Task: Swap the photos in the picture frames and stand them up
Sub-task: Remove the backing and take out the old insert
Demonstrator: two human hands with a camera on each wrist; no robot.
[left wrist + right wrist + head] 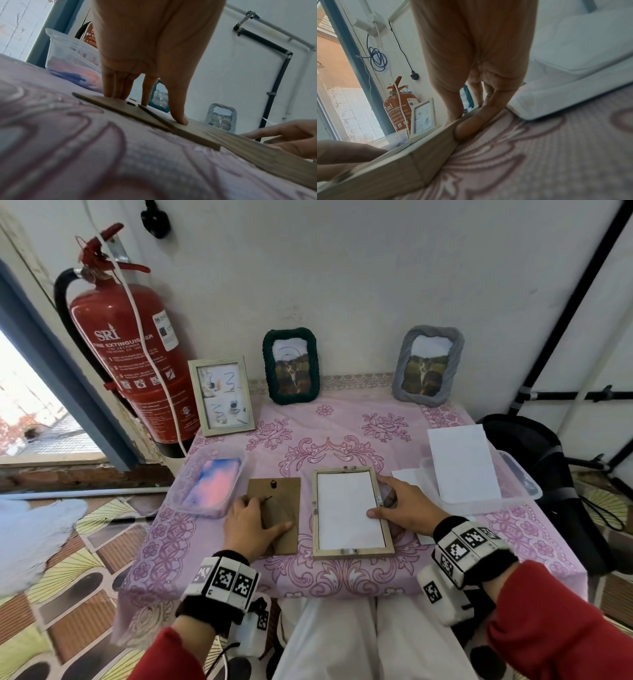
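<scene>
A light wooden frame (352, 553) lies face down in the middle of the pink tablecloth, with a white photo back (347, 508) showing inside it. My right hand (400, 505) holds its right rail: the thumb lies on the white sheet, and the fingers (471, 125) press against the outer side of the frame (402, 169). Just left of the frame lies the brown backing board (277, 494) with its stand leg. My left hand (255, 522) rests on it. In the left wrist view its straight fingertips (116, 94) and thumb press down on the board (154, 119).
Three frames stand at the back: a white one (222, 397), a green one (292, 367) and a grey one (426, 366), the last two with cat photos. A clear tub (178, 501) at the left holds a pink-blue picture. Another tub (527, 491) at the right carries white sheets. A fire extinguisher (126, 354) hangs left.
</scene>
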